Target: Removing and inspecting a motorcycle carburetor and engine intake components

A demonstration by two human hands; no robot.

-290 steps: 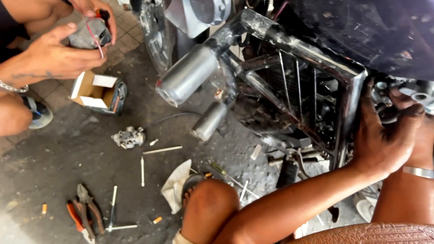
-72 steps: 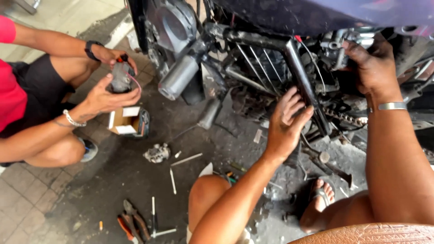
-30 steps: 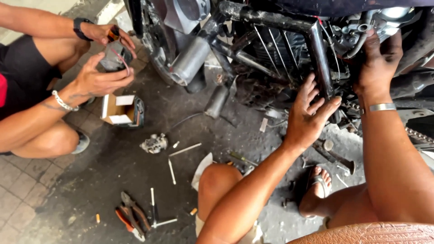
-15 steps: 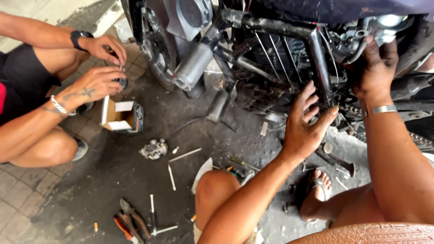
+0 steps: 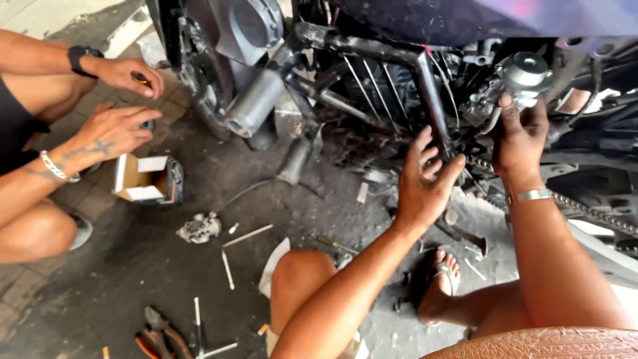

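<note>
- Hands first: the person's right hand (image 5: 520,136) reaches up into the motorcycle's underside and grasps a silver carburettor (image 5: 522,76), thumb and fingers pressed against its lower body.
- The left hand (image 5: 424,183) is spread and released, holding nothing, its fingertips just beside the dark frame tube (image 5: 432,100) that runs down in front of the engine.
- The carburettor sits high, tucked under the dark blue bodywork, right of that tube.
- A drive chain (image 5: 585,209) runs below the right wrist.
- On the dirty floor to the left lie an open small cardboard box (image 5: 146,179), an old metal part (image 5: 198,228) and pliers (image 5: 156,332).
- A co-worker's hands (image 5: 116,129) hover near the box.
</note>
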